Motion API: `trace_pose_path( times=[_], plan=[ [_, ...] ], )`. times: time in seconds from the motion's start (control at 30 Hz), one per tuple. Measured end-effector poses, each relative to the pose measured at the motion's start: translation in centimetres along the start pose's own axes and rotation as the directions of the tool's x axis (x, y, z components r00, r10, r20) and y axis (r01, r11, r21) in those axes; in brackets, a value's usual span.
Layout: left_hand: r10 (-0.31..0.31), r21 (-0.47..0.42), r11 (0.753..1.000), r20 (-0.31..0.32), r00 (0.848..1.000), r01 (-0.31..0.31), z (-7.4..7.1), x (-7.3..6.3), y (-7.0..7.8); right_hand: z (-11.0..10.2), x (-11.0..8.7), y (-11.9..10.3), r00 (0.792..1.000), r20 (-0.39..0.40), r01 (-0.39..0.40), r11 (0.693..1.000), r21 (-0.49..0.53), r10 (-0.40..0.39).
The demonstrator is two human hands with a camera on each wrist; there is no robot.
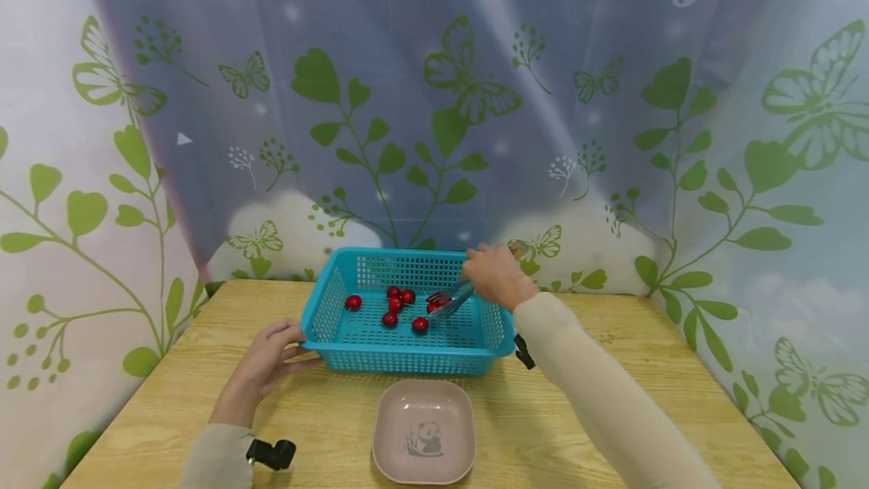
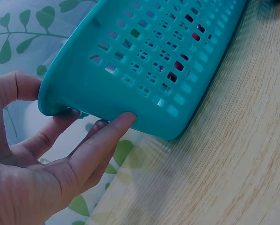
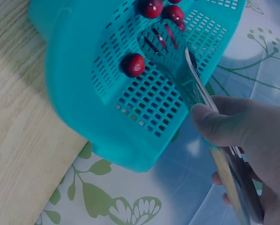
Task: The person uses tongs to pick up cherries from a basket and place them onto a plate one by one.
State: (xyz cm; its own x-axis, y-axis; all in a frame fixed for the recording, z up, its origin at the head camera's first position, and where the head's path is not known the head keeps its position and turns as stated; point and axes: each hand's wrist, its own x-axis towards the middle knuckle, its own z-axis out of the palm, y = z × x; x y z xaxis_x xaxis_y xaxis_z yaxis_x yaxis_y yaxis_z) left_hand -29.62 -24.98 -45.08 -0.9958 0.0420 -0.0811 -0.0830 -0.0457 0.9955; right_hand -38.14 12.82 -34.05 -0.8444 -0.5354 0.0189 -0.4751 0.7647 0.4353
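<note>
A blue plastic basket (image 1: 414, 362) with perforated walls stands on the table, several red cherries (image 1: 390, 319) scattered over its floor. With thumb on top and fingers below, my left hand (image 1: 271, 357) holds the rim at the basket's left front corner. The left wrist view shows fingertips touching the basket's outer wall (image 2: 84, 89). Over the basket's right side, my right hand (image 1: 498, 275) grips a pair of metal tongs (image 3: 208, 101). Their slotted head (image 3: 163, 44) reaches down among the cherries, and red shows through the slots. Whether a cherry is pinched between the heads cannot be told.
A square pinkish-beige dish (image 1: 426, 406) with a panda print sits just in front of the basket. The wooden table (image 1: 584, 413) extends to both sides. Behind it hangs a curtain (image 1: 407, 195) with leaves and butterflies.
</note>
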Motion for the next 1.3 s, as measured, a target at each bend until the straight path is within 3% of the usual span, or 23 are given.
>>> trace_pose_path(
  times=[0.4,0.7,1.3],
  plan=[
    [0.000,-0.006,1.000,0.004,1.000,0.000,-0.1,0.1,0.0,-0.5,-1.2,0.8,0.994,-0.111,0.020,1.000,0.010,-0.019],
    [0.007,-0.013,1.000,0.015,1.000,-0.007,0.0,0.0,0.0,-0.8,-2.9,0.8,0.975,-0.222,0.031,0.999,0.044,-0.020],
    [0.002,-0.016,1.000,0.008,1.000,-0.002,0.0,0.0,0.0,-1.2,-5.8,0.9,0.899,-0.437,0.056,0.995,0.087,-0.013]
  ],
)
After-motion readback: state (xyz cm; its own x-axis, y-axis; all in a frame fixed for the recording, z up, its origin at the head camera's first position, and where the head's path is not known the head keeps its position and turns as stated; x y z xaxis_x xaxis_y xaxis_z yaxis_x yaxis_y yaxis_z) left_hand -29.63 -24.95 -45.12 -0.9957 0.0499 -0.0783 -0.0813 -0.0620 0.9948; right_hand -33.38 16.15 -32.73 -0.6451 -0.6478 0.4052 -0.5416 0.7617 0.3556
